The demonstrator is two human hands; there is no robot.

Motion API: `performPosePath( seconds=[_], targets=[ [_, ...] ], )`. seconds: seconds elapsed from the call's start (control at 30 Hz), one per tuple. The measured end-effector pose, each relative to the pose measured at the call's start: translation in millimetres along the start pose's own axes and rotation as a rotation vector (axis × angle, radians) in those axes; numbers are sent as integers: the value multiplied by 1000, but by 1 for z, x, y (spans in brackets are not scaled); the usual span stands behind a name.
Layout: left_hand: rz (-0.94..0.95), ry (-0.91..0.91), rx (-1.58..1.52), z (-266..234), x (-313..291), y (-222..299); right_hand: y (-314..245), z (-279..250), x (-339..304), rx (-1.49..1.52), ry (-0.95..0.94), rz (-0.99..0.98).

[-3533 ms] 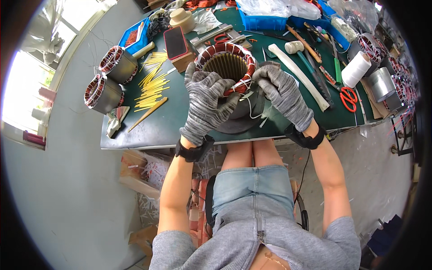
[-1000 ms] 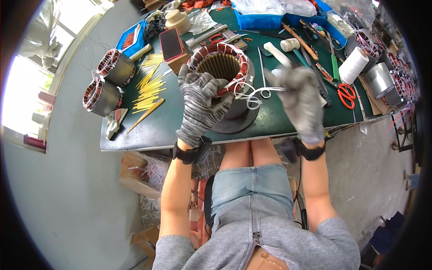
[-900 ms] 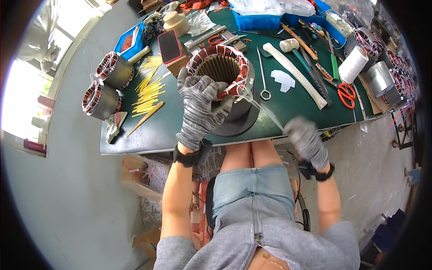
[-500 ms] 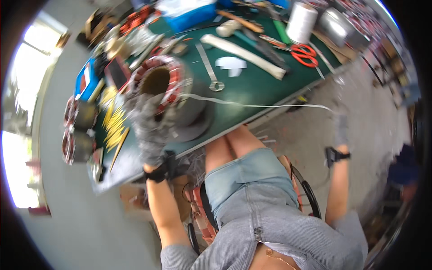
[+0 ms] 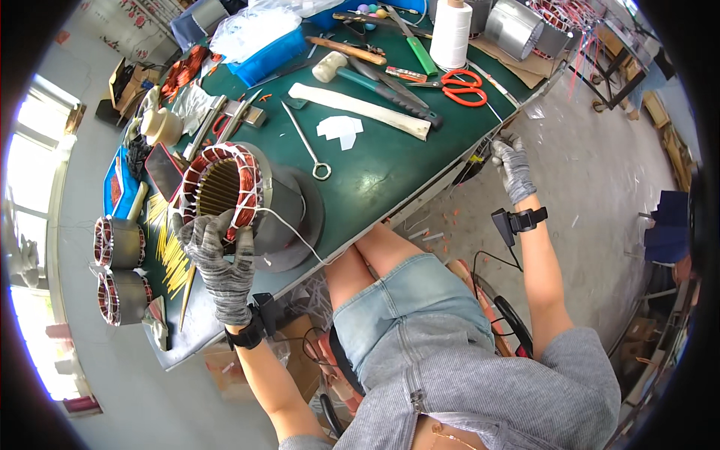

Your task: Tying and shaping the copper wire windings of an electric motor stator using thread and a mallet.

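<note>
The wound stator (image 5: 250, 186) stands on the tabletop (image 5: 367, 180), open end toward ten o'clock, its six-o'clock rim held by the nearer left hand's (image 5: 221, 259) fingers, white cord (image 5: 289, 225) slanting toward four, the right hand (image 5: 514, 166) well apart at three, bent fingers' contents indiscernible.

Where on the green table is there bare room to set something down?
The widest bare patch of table lies between the eye rod, white paper, white bar and near edge. It's crowded left of the stator, with yellow strips, and beyond the white bar, with hammer and scissors.
</note>
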State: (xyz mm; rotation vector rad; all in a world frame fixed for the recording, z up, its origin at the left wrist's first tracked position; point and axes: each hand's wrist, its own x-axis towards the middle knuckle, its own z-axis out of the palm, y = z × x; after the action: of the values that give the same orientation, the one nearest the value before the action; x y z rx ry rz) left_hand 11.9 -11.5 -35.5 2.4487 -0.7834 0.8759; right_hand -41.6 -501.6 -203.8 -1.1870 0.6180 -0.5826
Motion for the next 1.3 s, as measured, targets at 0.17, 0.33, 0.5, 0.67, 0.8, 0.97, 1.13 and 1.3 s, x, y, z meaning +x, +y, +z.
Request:
performPosePath(
  seconds=[0.17,0.33,0.5,0.67,0.8,0.97,1.13,1.3],
  targets=[
    [-98,16,-100,4,4,6,16,-1,46,368,-52,137],
    [-6,49,4,-6,9,3,-30,72,-30,-829,169,-811],
    [-39,39,-39,-1,6,2,-42,208,-178,-730,-594,-1031],
    [60,43,39,-4,4,-3,-54,247,-212,-275,-1012,-627],
    [100,25,12,-1,7,-9,-81,239,-206,-10,-1513,-571],
    [-17,8,-107,-4,2,-6,-82,260,-126,-733,-1371,-1130],
    [91,14,-28,-12,8,-12,-97,257,-54,-274,-1428,-392],
    [4,-86,56,-16,21,0,-45,199,137,-1597,-411,-1099]
  ],
)
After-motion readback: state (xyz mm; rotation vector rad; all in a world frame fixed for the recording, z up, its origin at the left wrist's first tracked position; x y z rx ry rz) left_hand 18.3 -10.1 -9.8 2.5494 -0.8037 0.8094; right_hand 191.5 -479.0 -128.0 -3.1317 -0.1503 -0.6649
